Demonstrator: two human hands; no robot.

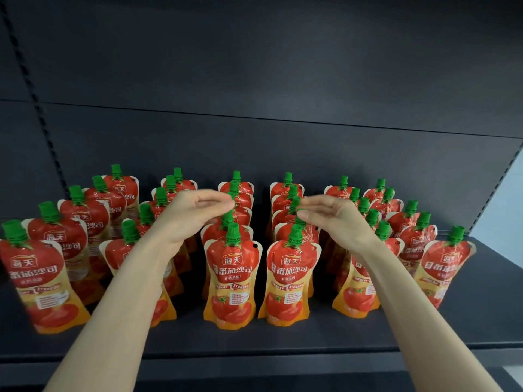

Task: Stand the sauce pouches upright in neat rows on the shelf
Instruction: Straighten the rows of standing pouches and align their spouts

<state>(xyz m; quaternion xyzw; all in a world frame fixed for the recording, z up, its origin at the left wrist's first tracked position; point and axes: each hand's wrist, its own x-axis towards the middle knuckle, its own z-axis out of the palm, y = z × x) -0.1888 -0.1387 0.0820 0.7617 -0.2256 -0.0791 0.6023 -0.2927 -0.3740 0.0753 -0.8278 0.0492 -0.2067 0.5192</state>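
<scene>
Both forearms reach over upright pouches; left fingers and right fingers pinch green caps.

Shop — dark slotted shelf, rows of identical sauce pouches

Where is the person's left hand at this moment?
In the head view, the left hand hovers left of centre above the shelf, fingertips at a green cap in the centre-left row.

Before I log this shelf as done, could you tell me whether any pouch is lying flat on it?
No, every pouch in view stands upright on the shelf, green cap up, in rows running front to back.
</scene>
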